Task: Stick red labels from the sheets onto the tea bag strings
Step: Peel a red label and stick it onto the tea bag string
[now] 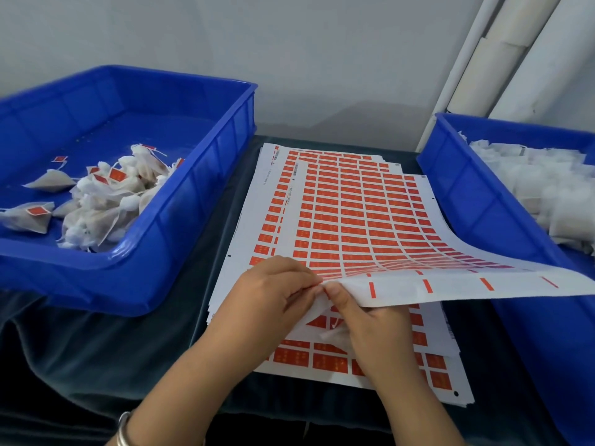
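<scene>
Dark-draped desk against grey wall; 2 blue bins at side edges; both hands' fingers pinching lifted label sheet mid-desk.

Both hands, left hand and right hand, pinch the lifted near edge of the top label sheet, between two blue bins.

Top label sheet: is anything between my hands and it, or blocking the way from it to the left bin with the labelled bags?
Nothing visible blocks either. The left hand and right hand already pinch the lifted near edge of the top label sheet. Between the sheet and the left bin there is only dark cloth.
</scene>
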A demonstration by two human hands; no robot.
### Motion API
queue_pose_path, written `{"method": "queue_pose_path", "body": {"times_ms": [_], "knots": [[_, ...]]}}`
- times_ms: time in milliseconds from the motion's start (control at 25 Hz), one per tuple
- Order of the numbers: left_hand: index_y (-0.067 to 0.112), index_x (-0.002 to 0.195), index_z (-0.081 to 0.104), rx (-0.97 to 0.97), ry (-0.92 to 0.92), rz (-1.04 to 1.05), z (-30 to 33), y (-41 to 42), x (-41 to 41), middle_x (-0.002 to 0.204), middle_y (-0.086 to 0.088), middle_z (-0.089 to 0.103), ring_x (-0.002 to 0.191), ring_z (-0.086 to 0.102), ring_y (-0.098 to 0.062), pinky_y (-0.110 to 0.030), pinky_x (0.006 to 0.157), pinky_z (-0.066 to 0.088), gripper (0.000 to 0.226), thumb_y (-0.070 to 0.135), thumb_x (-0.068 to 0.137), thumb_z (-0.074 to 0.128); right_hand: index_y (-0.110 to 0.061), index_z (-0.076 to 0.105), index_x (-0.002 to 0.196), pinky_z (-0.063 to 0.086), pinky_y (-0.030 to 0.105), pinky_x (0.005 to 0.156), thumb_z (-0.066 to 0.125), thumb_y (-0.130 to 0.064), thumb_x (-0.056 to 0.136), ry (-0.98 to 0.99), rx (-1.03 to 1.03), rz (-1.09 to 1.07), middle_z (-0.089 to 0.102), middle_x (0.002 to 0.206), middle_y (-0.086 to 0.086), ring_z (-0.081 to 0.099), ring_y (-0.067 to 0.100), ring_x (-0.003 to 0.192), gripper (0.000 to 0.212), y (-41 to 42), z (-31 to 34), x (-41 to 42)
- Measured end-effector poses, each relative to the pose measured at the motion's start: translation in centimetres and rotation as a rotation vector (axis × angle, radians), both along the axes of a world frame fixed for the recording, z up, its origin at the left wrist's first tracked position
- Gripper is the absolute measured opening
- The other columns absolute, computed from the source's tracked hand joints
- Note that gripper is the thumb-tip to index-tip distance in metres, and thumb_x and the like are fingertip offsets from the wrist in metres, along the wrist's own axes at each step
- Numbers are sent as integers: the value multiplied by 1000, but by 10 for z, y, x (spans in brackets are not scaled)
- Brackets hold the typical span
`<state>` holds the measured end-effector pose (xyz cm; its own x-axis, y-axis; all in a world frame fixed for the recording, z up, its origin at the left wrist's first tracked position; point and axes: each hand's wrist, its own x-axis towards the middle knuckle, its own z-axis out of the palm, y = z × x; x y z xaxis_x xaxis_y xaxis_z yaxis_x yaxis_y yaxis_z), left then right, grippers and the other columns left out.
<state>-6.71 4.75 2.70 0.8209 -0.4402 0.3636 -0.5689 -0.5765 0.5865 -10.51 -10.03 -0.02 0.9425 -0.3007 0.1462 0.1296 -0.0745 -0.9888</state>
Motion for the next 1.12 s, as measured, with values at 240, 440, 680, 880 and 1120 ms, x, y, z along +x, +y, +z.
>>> {"method": "queue_pose_path", "body": {"times_ms": [240, 440, 680, 880, 1120], "knots": [[25, 97, 73, -109, 99, 117, -5, -4, 2, 84, 36, 51, 82, 55, 12, -1, 72, 43, 26, 38, 81, 56, -41, 57, 93, 43, 0, 56, 65, -42, 64, 13, -12, 17, 61, 89, -43, 58, -20, 87, 30, 2, 1, -3], [37, 88, 62, -186, 97, 381, -15, -17, -3, 85, 29, 48, 84, 51, 5, -6, 64, 38, 5, 37, 83, 62, -42, 57, 94, 42, 0, 54, 64, -45, 63, 55, -16, 6, 58, 89, -45, 55, -22, 87, 33, 3, 2, -2], [39, 76, 52, -373, 424, 513, -18, -21, 6, 71, 19, 59, 73, 48, 26, 1, 41, 34, 17, 34, 92, 53, -42, 57, 92, 44, 0, 60, 65, -46, 64, 87, -70, -5, 58, 88, -46, 55, -22, 88, 29, 0, 1, -2], [35, 80, 54, -601, 467, 685, -8, -13, 14, 72, 18, 61, 65, 50, 24, -5, 36, 36, 15, 30, 94, 50, -37, 58, 86, 44, 3, 49, 72, -26, 78, 126, -45, -43, 60, 77, -43, 58, -20, 76, 20, -4, -1, 0], [35, 84, 58, -793, 379, 434, -5, -11, 7, 81, 31, 63, 71, 61, 12, -4, 47, 42, 17, 35, 95, 44, -52, 49, 88, 40, 2, 51, 66, -66, 54, 379, -308, 205, 52, 79, -45, 51, -19, 74, 41, -8, 14, 2]]}}
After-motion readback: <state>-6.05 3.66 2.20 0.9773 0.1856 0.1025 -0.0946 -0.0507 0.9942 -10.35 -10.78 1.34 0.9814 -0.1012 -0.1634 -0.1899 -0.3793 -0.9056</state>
